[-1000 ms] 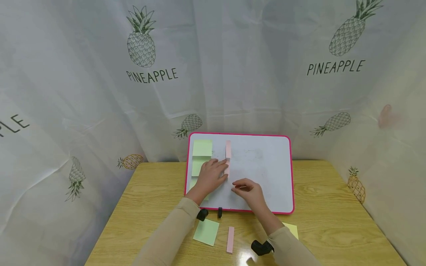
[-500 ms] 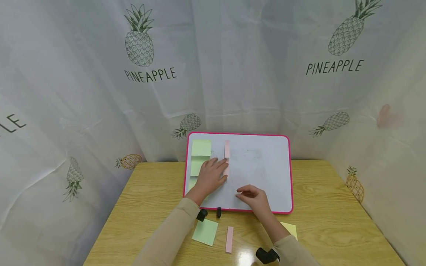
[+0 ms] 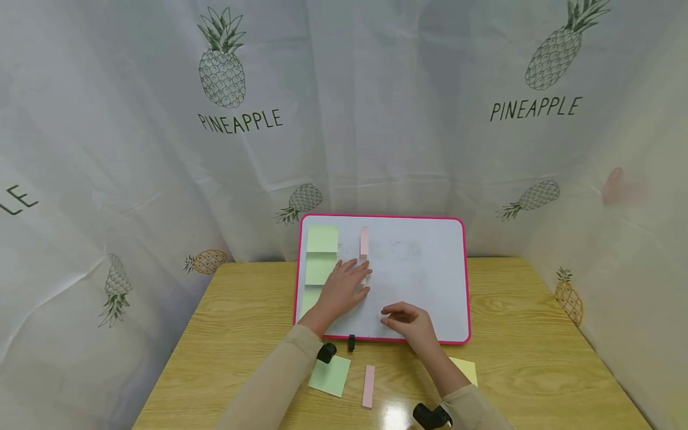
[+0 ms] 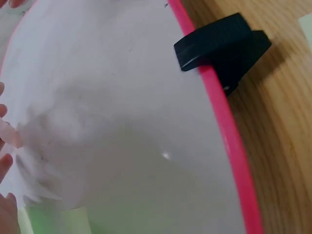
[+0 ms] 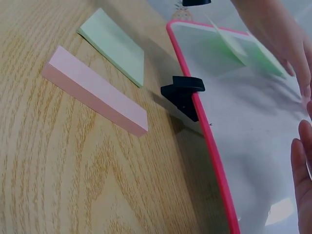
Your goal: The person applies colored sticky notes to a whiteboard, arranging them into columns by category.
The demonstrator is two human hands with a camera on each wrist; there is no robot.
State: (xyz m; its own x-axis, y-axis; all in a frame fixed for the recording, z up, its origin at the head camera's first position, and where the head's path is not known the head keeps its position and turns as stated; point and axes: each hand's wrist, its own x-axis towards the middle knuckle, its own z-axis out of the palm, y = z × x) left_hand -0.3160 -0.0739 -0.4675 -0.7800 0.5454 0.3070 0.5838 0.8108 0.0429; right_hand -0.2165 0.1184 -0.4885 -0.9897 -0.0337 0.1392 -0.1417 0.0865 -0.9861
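A whiteboard with a pink rim leans upright on the table. My left hand rests its spread fingers over a lower pink sticky note, mostly hidden by them in the head view. Just above it is another narrow pink sticky note. Down the board's left side runs a column of green sticky notes, its lower part behind the left hand. In front of the lower middle of the board, my right hand has loosely bent fingers, thumb and index apart, with nothing visible between them.
On the wooden table lie a pink sticky-note pad, a green pad and a yellow pad partly behind the right forearm. A black support foot grips the board's lower edge. A pineapple-print curtain hangs behind.
My right hand has drawn back from near the pink notes, down and to the right. The left hand stays on the lower pink note, its fingers shifting slightly right across it.
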